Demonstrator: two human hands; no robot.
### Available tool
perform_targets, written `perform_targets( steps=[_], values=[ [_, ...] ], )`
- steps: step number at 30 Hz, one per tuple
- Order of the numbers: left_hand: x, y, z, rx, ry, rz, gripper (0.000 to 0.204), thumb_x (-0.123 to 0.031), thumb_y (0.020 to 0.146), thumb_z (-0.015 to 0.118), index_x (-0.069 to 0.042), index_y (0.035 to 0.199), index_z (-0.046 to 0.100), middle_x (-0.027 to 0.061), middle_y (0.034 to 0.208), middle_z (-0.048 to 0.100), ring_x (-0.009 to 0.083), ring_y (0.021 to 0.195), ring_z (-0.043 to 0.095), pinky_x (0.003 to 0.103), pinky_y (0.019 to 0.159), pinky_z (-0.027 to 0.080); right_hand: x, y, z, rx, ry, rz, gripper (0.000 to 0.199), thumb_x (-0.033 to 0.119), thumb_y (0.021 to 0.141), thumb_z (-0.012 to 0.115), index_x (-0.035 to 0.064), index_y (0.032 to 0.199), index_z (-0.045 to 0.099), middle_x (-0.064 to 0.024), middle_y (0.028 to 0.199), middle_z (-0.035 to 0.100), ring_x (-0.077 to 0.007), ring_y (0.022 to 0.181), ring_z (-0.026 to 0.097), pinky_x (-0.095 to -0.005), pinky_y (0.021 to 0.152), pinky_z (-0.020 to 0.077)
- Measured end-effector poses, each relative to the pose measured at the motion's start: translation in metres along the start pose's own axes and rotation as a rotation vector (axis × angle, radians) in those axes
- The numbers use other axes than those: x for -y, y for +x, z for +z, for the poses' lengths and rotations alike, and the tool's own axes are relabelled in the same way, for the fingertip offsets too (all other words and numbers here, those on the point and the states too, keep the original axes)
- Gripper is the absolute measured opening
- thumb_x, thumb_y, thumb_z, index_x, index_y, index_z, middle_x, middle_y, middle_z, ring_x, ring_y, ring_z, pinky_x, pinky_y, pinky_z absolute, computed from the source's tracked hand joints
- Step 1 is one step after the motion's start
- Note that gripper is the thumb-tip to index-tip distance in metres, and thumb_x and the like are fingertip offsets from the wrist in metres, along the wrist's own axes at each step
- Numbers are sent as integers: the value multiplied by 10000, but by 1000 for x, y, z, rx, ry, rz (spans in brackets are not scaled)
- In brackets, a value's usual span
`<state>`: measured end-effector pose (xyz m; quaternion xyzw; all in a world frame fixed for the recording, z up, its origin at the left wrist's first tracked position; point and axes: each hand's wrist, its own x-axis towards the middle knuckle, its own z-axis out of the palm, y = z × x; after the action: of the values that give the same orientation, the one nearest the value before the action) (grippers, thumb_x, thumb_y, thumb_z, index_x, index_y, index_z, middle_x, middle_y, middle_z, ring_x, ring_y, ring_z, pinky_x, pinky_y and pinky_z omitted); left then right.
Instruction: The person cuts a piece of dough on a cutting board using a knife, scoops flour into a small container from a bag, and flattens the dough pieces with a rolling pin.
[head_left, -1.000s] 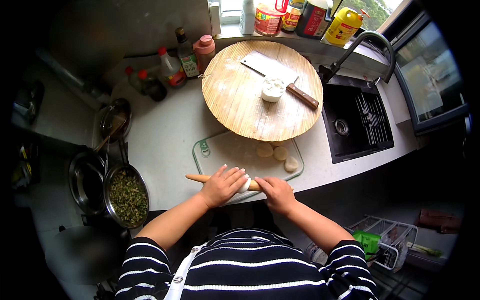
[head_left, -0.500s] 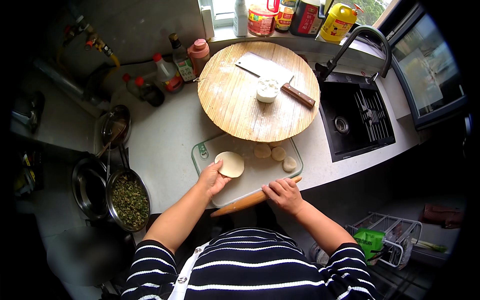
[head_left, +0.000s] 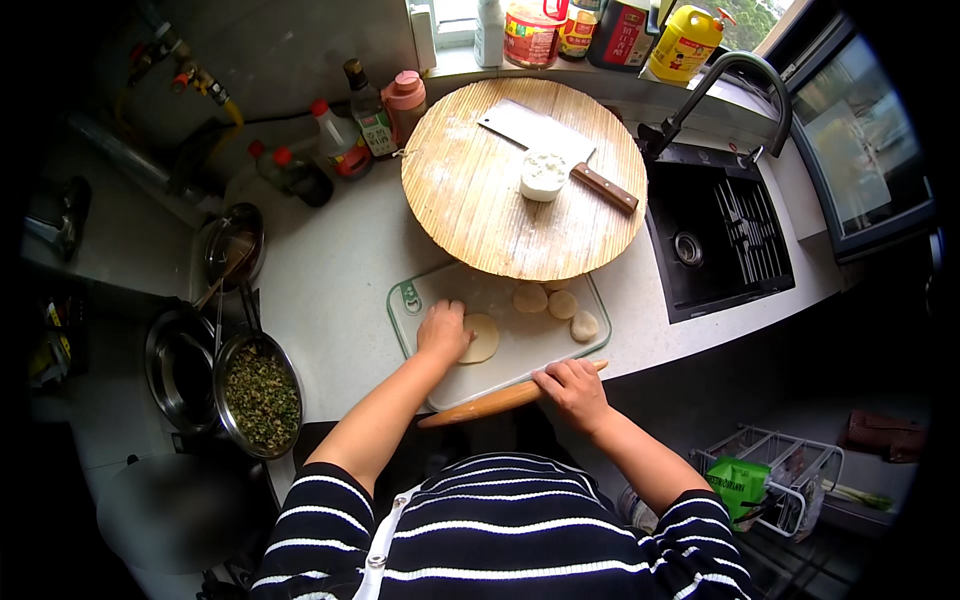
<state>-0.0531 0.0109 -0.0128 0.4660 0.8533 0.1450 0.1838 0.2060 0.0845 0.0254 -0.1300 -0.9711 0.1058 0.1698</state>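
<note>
A flat round dough wrapper [head_left: 482, 338] lies on the pale, green-edged cutting board [head_left: 440, 377]. My left hand [head_left: 443, 331] is over its left edge, fingers bent and thumb side against the dough; the fingertips are partly hidden. Along the board's near edge, a wooden rolling pin [head_left: 485, 405] with tapered ends lies at a slant. My right hand [head_left: 574, 390] is wrapped round its right part. Several small dough pieces [head_left: 530, 297] rest at the board's far right, including a rounder dough lump [head_left: 584, 326].
Beyond the board, a round slatted wooden lid [head_left: 450, 190] carries a cleaver [head_left: 540, 130] and a white tub of flour [head_left: 543, 176]. A black sink [head_left: 690, 290] is at right. A pan of chopped green filling [head_left: 260, 395] stands left; bottles [head_left: 340, 145] line the back.
My left hand has lowered the dough wrapper onto the board and turned from holding it up to lying over its edge. The right hand stays on the rolling pin.
</note>
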Motion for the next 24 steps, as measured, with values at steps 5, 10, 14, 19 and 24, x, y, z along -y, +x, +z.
perform_targets(
  steps=[5, 10, 14, 19, 24],
  values=[
    [0, 12, -15, 260, 26, -143, 285, -239, 726, 781, -15, 862, 667, 170, 968, 641, 314, 901, 627, 418, 783, 512, 0, -2, 0, 0, 21, 46, 292, 124, 772, 578, 120, 1055, 651, -24, 932, 591, -199, 876, 579, -354, 768, 421],
    [39, 1, -5, 356, -457, -490, 318, -325, 751, 767, -21, 724, 679, 157, 746, 693, 313, 712, 669, 400, 659, 521, -3, -11, -4, 26, 67, 141, 358, 61, 716, 619, 111, 1069, 650, -39, 929, 598, -228, 885, 584, -376, 771, 423],
    [26, -23, -32, 214, -123, -251, 361, -368, 864, 641, -10, 891, 673, 137, 922, 693, 293, 879, 651, 413, 790, 499, -2, -13, -2, 45, 112, 220, 412, 19, 665, 643, 103, 1068, 648, -43, 908, 597, -244, 874, 586, -388, 764, 421],
    [44, -77, -29, -74, 211, 284, 586, -445, 935, 470, -51, 1370, 471, 172, 1432, 435, 373, 1363, 334, 567, 1090, 252, 4, -3, 36, 82, 35, 226, 455, 167, 770, 631, 66, 1211, 581, -122, 1139, 564, -300, 1085, 525, -439, 902, 396],
    [46, -36, -6, 4, 214, 64, 680, -409, 947, 443, -32, 1482, 255, 160, 1564, 188, 372, 1450, 113, 632, 1115, 65, 9, 31, 72, 194, -135, 318, 847, 563, 839, 535, 1, 1434, 316, -226, 1494, 253, -412, 1394, 191, -616, 1083, 176]
  ],
)
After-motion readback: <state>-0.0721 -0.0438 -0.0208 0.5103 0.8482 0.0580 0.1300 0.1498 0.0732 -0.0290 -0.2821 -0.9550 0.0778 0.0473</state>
